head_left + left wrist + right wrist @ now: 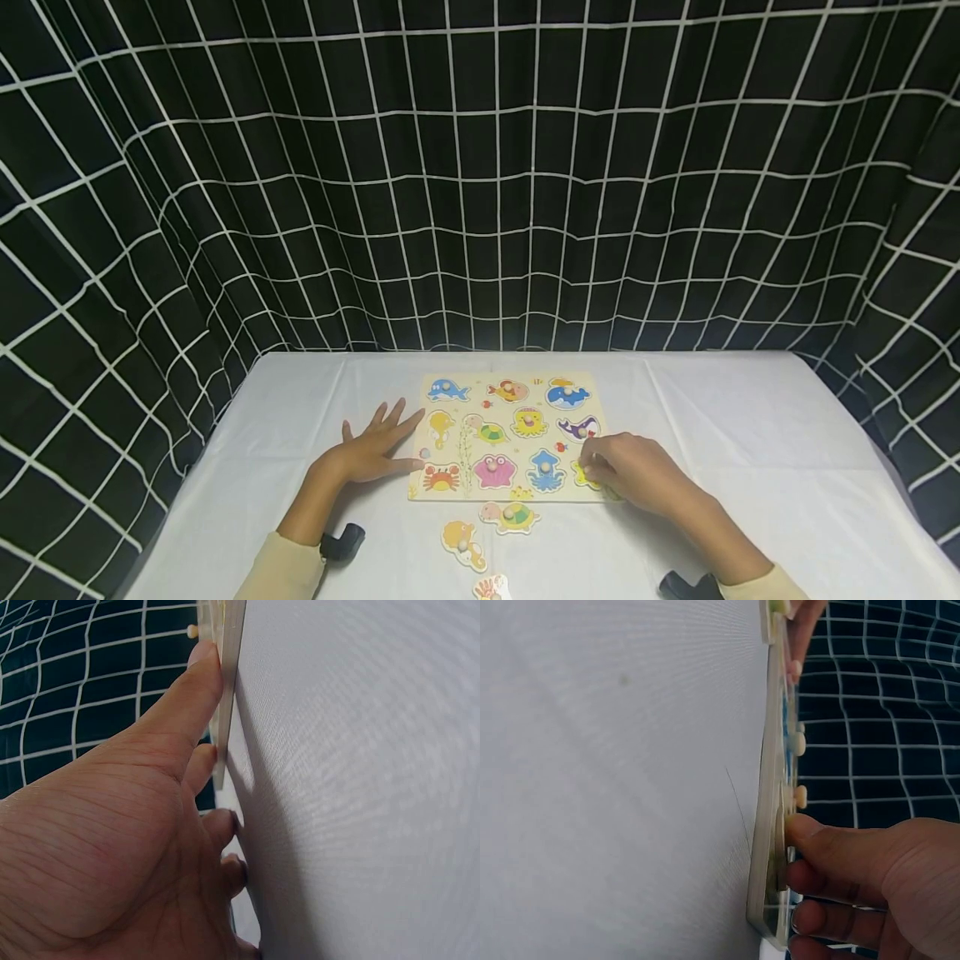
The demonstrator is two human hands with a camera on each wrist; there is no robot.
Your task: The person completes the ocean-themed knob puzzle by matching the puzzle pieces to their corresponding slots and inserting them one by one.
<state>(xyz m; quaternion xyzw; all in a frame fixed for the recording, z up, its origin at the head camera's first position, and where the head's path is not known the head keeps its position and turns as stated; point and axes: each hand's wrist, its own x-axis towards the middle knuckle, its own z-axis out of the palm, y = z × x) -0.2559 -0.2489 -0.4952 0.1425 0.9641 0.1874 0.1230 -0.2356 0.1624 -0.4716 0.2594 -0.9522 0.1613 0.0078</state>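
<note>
A wooden peg puzzle board (480, 498) with printed sea animals lies flat on the table. At its lower right corner my right hand (633, 473) pinches a yellow puzzle piece (581, 475) by thumb and fingers; most of it is hidden, so its shape is unclear. In the right wrist view the piece's edge (781, 851) sits slightly tilted against the board's surface. With spread fingers, my left hand (372, 446) rests at the board's left side, thumb and index finger touching its edge. Below the board lie a turtle piece (517, 517) and a seahorse piece (465, 546).
Another loose piece with red markings (492, 587) is cut off by the bottom of the head view. Knobbed pieces such as a pink shell (495, 472) and a blue squid (546, 472) sit in the board. A white cloth (720, 417) covers the table; dark grid curtains (517, 200) surround it.
</note>
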